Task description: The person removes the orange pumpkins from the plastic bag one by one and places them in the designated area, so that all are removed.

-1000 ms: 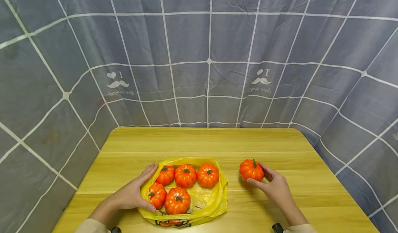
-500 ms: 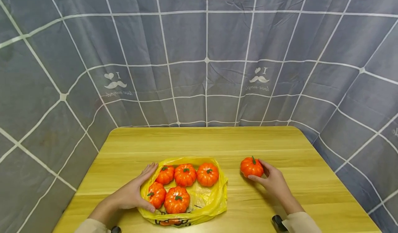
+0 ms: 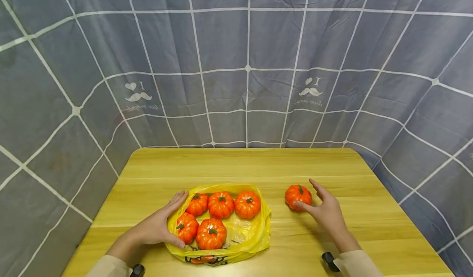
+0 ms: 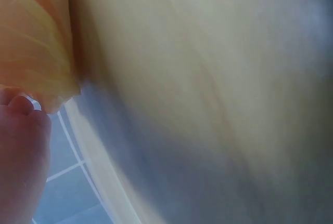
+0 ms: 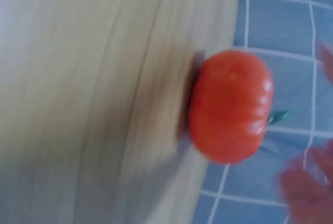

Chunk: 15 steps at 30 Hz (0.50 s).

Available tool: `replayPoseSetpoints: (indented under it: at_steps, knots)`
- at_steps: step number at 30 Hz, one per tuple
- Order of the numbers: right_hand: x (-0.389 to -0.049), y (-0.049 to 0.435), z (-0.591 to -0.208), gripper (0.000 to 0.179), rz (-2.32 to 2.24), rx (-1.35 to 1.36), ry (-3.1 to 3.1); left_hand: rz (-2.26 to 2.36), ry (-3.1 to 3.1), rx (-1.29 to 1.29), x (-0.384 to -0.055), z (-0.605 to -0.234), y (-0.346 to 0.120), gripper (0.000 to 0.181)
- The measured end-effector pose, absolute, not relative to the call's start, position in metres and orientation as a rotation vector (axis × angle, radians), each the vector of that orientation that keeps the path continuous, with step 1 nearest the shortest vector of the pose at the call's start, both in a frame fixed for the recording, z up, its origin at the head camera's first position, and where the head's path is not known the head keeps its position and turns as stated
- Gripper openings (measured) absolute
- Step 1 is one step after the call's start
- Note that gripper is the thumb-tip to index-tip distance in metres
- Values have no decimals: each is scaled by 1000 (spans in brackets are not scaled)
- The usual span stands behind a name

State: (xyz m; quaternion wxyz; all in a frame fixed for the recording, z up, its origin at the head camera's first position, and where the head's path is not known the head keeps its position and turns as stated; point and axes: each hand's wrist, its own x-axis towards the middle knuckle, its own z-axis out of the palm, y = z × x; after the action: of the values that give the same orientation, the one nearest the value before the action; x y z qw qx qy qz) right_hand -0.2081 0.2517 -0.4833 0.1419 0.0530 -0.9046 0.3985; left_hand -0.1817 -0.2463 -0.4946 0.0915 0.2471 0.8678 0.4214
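Note:
An orange toy pumpkin (image 3: 297,199) with a green stem rests on the table, right of the yellow plastic bag (image 3: 256,240). Around it, my right hand (image 3: 328,212) has its fingers and thumb spread; the right wrist view shows the pumpkin (image 5: 231,107) upright with a gap between it and my blurred fingers (image 5: 307,193). At the bag's left side, my left hand (image 3: 157,227) rests with fingers and thumb spread along the rim. Several more pumpkins (image 3: 211,234) lie inside the bag's wide mouth. Only a fold of bag (image 4: 36,42) and part of my hand show in the left wrist view.
The wood-grain table (image 3: 236,164) has rounded far corners. A grey curtain (image 3: 229,42) with white grid lines hangs behind it and along both sides.
My right hand's fingers have come off the pumpkin and spread apart, leaving it on the table close to where it was held. My left hand stays at the bag.

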Motion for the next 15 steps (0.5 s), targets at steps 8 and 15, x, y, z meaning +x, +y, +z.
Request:
replayPoseSetpoints:
  at_steps: [8,15]
  knots:
    - [-195,212,-475,78,1300,590,-2365,1251,2571,728,-184,-493,-247,136]
    - [-198,173,-483,89,1512,682,-2571,1263,2564,735,-184,-495,-248,135]
